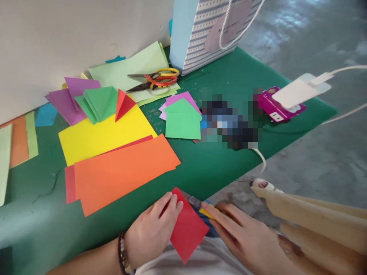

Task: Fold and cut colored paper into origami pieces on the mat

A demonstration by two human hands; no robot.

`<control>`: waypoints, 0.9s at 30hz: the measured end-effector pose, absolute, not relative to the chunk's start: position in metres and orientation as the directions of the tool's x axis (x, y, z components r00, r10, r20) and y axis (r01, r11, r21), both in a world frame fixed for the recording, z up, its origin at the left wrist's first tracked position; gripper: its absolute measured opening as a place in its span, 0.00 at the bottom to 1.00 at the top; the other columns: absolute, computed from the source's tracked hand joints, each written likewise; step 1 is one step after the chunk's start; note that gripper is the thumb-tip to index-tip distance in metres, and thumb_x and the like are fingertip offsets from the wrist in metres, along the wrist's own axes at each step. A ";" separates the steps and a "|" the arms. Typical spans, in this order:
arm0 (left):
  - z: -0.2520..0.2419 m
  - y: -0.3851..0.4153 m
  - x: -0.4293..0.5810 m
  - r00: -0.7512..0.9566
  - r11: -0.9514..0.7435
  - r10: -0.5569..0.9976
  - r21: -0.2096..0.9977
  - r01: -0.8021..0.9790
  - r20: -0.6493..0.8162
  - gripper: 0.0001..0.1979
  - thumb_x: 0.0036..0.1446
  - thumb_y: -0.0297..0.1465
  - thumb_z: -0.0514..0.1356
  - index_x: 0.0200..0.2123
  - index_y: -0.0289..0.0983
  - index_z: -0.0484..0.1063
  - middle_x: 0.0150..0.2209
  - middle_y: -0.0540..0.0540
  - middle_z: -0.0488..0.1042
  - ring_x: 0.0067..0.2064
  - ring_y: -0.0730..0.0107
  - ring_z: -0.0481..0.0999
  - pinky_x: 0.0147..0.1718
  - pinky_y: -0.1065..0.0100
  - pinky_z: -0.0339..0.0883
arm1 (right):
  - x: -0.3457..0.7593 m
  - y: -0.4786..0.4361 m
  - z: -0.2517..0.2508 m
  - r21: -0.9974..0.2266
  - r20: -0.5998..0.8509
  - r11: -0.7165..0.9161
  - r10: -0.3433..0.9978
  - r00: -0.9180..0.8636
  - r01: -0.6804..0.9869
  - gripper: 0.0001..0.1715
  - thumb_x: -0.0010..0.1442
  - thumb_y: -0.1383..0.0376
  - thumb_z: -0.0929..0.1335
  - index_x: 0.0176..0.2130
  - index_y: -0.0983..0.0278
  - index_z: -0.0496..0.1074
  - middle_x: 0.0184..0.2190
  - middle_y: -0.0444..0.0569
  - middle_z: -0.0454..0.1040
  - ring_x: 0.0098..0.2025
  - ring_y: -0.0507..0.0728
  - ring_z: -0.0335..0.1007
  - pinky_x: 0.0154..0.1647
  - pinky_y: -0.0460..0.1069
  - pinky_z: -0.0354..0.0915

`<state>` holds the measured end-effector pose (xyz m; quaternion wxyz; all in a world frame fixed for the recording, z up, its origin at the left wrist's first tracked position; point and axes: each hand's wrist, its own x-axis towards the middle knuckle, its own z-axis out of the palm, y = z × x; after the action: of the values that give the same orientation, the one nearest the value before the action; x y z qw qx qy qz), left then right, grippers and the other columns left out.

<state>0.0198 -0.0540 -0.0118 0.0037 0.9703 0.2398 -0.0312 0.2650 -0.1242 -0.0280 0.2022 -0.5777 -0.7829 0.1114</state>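
My left hand (pixel 153 229) is closed on a folded red paper (pixel 189 229) just off the table's front edge, its fingers along the paper's upper left side. In my right hand (pixel 246 233) is a yellow-handled utility knife (pixel 208 212). Its blade points up and left along the upper right edge of the red paper, and part of it seems hidden behind the sheet. Beyond my hands lie orange paper strips (pixel 123 172), a yellow sheet (pixel 106 133), a small folded red piece (pixel 124 105) and folded green pieces (pixel 99 103).
Scissors (pixel 157 79) lie on pale green sheets (pixel 120 76) at the back of the green table (pixel 183 160). Near them are a striped paper bag (pixel 206 34), a green cut piece (pixel 183 122) and a white charger (pixel 298 91) with cables. Another person's leg (pixel 315 214) is at right.
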 end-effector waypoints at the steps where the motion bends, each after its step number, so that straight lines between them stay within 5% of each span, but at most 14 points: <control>1: -0.012 -0.054 0.020 0.883 -0.885 0.466 -0.004 0.466 -0.063 0.24 0.63 0.25 0.44 0.61 0.30 0.62 0.59 0.44 0.67 0.60 0.61 0.63 0.52 0.66 0.66 | 0.265 -0.125 -0.029 -0.403 0.191 0.309 0.949 -0.250 0.861 0.19 0.65 0.69 0.60 0.52 0.60 0.71 0.34 0.48 0.75 0.32 0.50 0.74 0.26 0.42 0.66; 14: -0.010 -0.047 0.017 0.902 -0.900 0.428 0.063 0.431 -0.058 0.22 0.64 0.25 0.45 0.60 0.29 0.63 0.57 0.40 0.68 0.59 0.59 0.65 0.55 0.64 0.65 | 0.283 -0.121 -0.026 -0.472 0.175 0.249 0.967 -0.187 0.845 0.21 0.66 0.66 0.61 0.57 0.58 0.65 0.35 0.47 0.74 0.29 0.50 0.73 0.28 0.43 0.68; 20: 0.015 -0.022 0.004 0.835 -0.889 0.455 0.094 0.449 0.309 0.18 0.65 0.22 0.47 0.53 0.29 0.70 0.52 0.39 0.73 0.61 0.57 0.64 0.61 0.56 0.58 | 0.262 -0.041 -0.024 -0.419 0.353 0.237 0.932 -0.083 0.876 0.25 0.65 0.67 0.62 0.61 0.60 0.61 0.40 0.52 0.74 0.39 0.56 0.72 0.36 0.48 0.67; 24: 0.022 -0.013 -0.005 0.736 -0.867 0.462 0.079 0.492 0.495 0.17 0.65 0.21 0.49 0.51 0.33 0.72 0.47 0.43 0.77 0.59 0.61 0.66 0.61 0.56 0.57 | 0.246 0.010 -0.029 -0.230 0.361 0.213 0.925 -0.119 0.950 0.21 0.64 0.64 0.64 0.55 0.61 0.69 0.36 0.53 0.75 0.40 0.62 0.69 0.40 0.54 0.64; 27: 0.017 -0.006 -0.012 0.673 -0.831 0.494 0.070 0.552 0.551 0.16 0.64 0.21 0.51 0.50 0.35 0.73 0.45 0.44 0.78 0.56 0.61 0.70 0.57 0.57 0.62 | 0.238 0.016 -0.020 -0.350 0.381 0.216 0.922 -0.072 0.912 0.18 0.64 0.61 0.64 0.52 0.57 0.72 0.45 0.55 0.73 0.46 0.65 0.67 0.44 0.58 0.64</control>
<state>-0.0118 -0.0056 0.0168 -0.0510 0.9132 0.2862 0.2856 0.2378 0.0163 -0.0198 0.2685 -0.6261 -0.7320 0.0094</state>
